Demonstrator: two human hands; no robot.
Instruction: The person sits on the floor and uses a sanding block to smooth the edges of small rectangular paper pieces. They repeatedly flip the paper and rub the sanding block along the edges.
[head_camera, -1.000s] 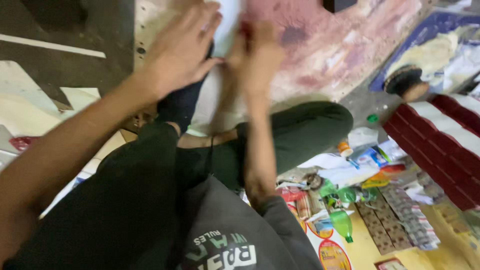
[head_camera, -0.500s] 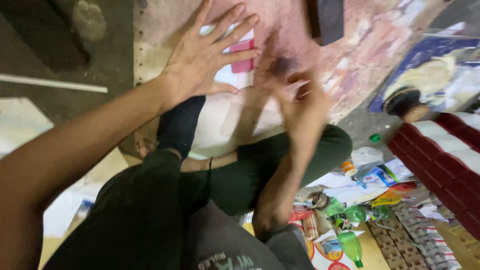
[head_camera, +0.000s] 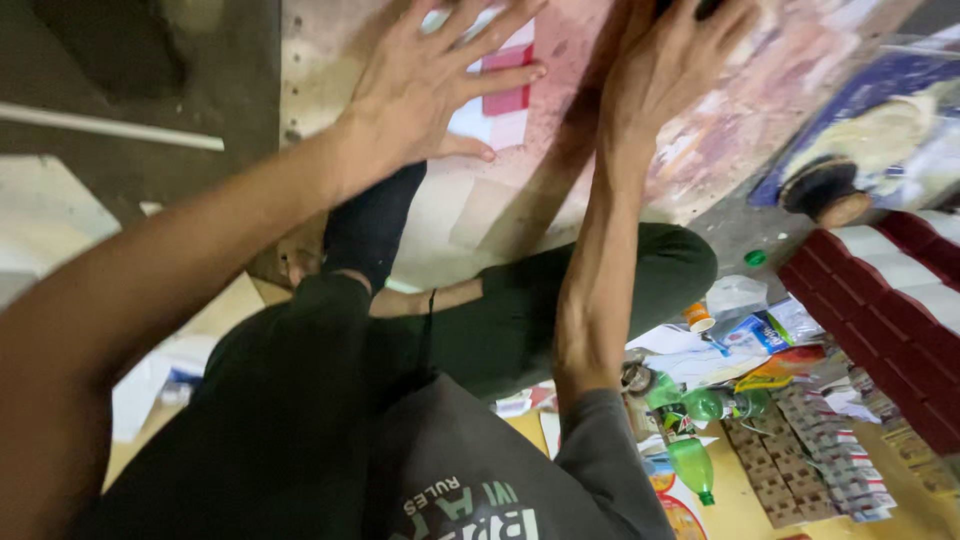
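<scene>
— Since both palms lie flat on the board (head_camera: 700, 150), what are they holding?

— Nothing is gripped. The left hand (head_camera: 430, 90) is spread wide, all fingers fanned, pressing down on a pink and white paper piece (head_camera: 500, 95) that lies on the board's near-left part. A flat palm looks like the way to keep a thin sheet from curling or sliding, I'd judge.

— And the other?

— The right hand (head_camera: 670, 70) is also open and pressed flat, on the board just right of that paper, touching bare mottled pink surface (its fingertips run out of the top edge, so I can't tell what they reach). It seems to steady the board itself.

— Why does the board sit where it does?

— It lies on the floor right in front of the crossed legs (head_camera: 520, 320) in dark green trousers, its near edge touching them, so both arms can lean over it with weight.

— What else is near the board?

— Below its right corner, beside the knee, 3 green bottles (head_camera: 695, 465) lie among wrappers and printed sheets. Further right of the board is a red and white striped block (head_camera: 880, 300). Left of the board, a pale rod (head_camera: 110, 128) rests on dark floor, well apart from either hand.
</scene>
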